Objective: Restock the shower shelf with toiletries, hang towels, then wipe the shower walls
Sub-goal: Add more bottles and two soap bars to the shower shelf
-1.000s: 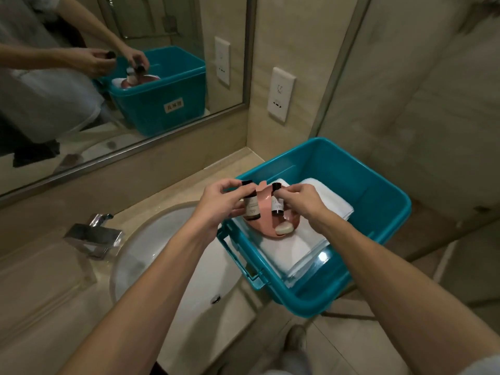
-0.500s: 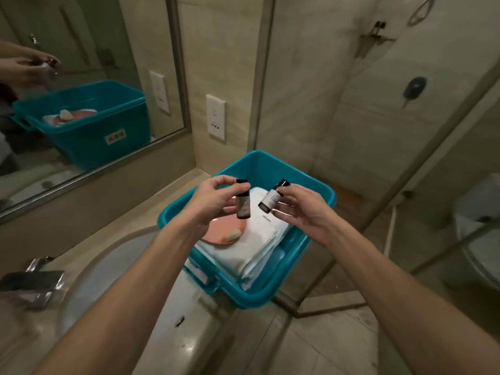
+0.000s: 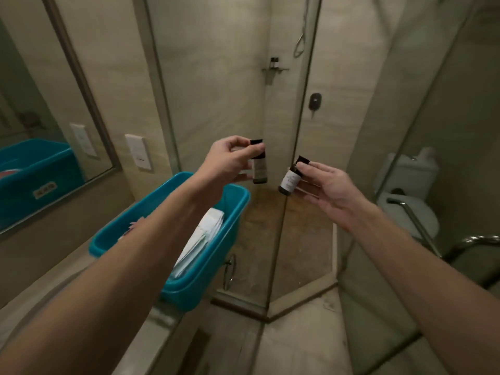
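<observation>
Glass, smooth and clear, stands ahead as shower panels (image 3: 216,90) meeting at a thin vertical edge, with beige veined stone walls behind. Two small cylindrical bottles are up in the air before that edge, each dark-capped and pale-labelled. Left hand (image 3: 230,161) has fingers and thumb curled round the upright bottle (image 3: 259,170), gripping just under the cap. Right hand (image 3: 324,185) lies more open, palm up, fingertips pinching the tilted bottle (image 3: 290,180) near its neck, the cap leaning away from the other one. The two bottles are near each other but apart. High on the far wall sits the shower shelf (image 3: 274,69), a small metal ledge with one dark-capped item on it, well apart from both hands. Under the left forearm, one teal plastic bin (image 3: 189,282) with a rounded rim rests at the counter's edge, folded white towels (image 3: 200,239) stacked inside. One white toilet (image 3: 405,196) shows through the glass at right. Bare stone floor lies between bin and glass.
</observation>
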